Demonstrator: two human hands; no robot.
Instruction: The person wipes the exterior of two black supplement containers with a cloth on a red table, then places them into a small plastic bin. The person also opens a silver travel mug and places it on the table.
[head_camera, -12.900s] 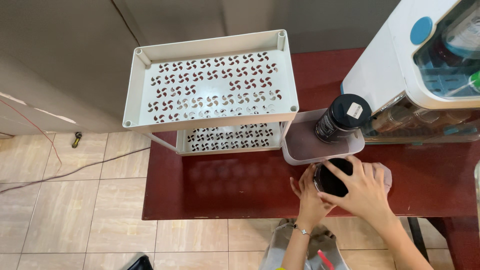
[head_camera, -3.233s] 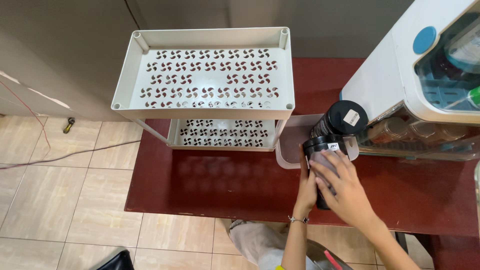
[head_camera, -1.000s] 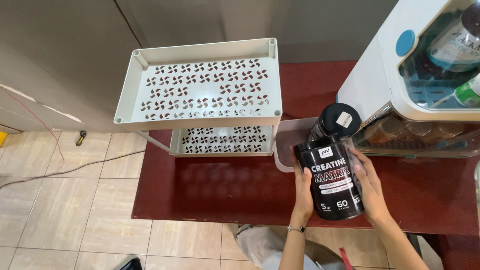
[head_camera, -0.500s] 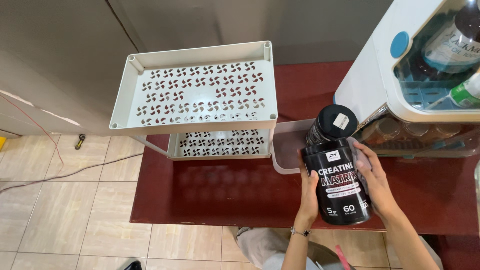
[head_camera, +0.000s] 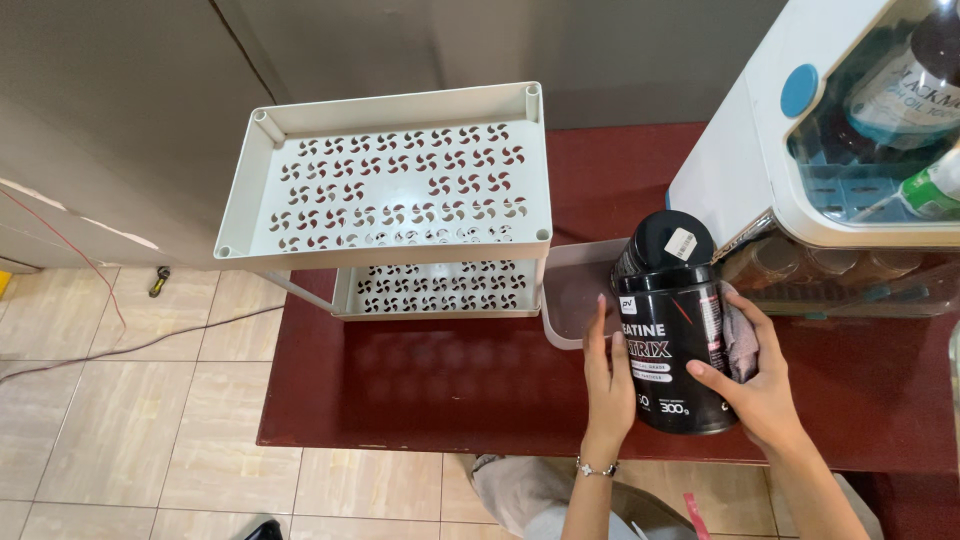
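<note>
Your left hand (head_camera: 607, 380) and right hand (head_camera: 757, 385) clasp the black tub (head_camera: 676, 350), right pressing a grey cloth (head_camera: 738, 340); the tub hides both palms.

Black labelled tub (head_camera: 675, 350) tilted above table; second black tub (head_camera: 662, 248) behind.

Dark red table (head_camera: 420, 390) on beige tiled floor (head_camera: 120, 420) — grey wall (head_camera: 400, 40) behind.

there is one view only, from the person's head. it looks steeply down, quite near the hands, over the red table (head_camera: 450, 390), white rack (head_camera: 390, 180) and tiled floor (head_camera: 130, 420).
</note>
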